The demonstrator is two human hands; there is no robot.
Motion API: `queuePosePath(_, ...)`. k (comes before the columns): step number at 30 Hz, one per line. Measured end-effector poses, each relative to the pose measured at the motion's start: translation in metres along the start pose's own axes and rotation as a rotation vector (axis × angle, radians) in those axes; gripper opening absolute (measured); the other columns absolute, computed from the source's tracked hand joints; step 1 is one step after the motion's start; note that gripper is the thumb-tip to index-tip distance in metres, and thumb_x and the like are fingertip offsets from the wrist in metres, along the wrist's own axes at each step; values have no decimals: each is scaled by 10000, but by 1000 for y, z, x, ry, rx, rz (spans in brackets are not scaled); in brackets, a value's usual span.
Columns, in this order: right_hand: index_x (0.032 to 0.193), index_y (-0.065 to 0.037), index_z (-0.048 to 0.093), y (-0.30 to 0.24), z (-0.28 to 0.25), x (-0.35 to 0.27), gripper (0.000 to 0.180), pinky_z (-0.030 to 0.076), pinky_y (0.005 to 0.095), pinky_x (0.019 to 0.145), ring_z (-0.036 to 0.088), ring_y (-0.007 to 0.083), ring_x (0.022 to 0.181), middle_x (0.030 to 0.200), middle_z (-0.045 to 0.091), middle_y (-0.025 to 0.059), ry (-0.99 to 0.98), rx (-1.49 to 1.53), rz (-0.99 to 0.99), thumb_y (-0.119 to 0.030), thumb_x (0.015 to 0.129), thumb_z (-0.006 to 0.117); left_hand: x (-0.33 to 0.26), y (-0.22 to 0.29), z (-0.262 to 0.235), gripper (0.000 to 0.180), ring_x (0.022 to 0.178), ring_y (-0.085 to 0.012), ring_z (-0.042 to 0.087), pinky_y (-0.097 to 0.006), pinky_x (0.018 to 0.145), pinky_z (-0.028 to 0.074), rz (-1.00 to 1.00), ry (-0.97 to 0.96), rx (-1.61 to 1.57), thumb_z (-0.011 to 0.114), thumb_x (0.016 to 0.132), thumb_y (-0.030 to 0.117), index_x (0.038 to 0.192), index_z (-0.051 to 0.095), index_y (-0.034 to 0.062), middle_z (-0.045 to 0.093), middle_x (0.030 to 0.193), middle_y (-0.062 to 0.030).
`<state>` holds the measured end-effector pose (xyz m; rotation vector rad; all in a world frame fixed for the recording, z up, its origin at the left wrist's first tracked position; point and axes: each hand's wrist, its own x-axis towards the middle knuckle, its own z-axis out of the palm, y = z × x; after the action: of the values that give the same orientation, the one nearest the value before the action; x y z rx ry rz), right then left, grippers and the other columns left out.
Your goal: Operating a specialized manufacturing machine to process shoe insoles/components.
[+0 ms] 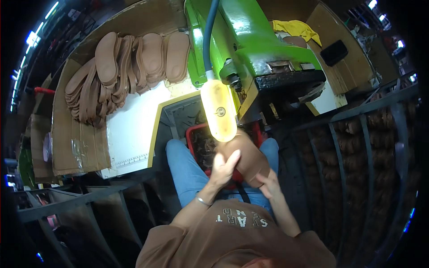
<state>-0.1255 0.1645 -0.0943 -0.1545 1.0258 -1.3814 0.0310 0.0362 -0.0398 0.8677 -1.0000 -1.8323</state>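
Both hands hold a brown shoe insole (246, 157) above my lap, tilted, with its upper end close under the lit lamp. Closed on the insole's left edge is my left hand (222, 169), thumb lying across its face. My right hand (270, 185) grips the lower right end. Slight blur softens the insole's outline. Below it, between my knees, sits a red bin (191, 139) with brown scraps inside, partly hidden by the insole and my left hand.
A glowing lamp (219, 111) hangs from a cable before a green machine (254, 38). Stacks of brown insoles (107, 60) lie on the white table (129, 129) at left, inside cardboard walls (80, 143). A yellow cloth (297, 29) and black phone (334, 52) are far right. Racks flank me.
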Motion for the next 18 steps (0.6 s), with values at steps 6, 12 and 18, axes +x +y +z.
queuePosePath(6,1211,45,459,24,17,-11,485,436,323,910,531,188,1063,1175,540,114,-103,-145,34,12,773,665,46,35,41,251,734,-72,550,-229,673,467,66,-53,456,628,860,196,967,632,-31,639,809,-35)
queuePosePath(12,1151,56,494,1,11,-29,474,440,306,877,553,180,984,1084,575,111,-99,-219,-20,-8,727,696,33,45,45,206,753,-75,573,-215,693,471,154,17,86,645,836,111,966,617,-46,643,855,-48)
queuePosePath(18,1130,37,462,-64,-9,-36,481,454,299,861,557,174,976,1078,564,123,91,-223,-317,-29,706,679,29,41,40,253,818,-92,577,-223,752,469,115,48,0,638,827,76,1038,586,-55,632,920,-63)
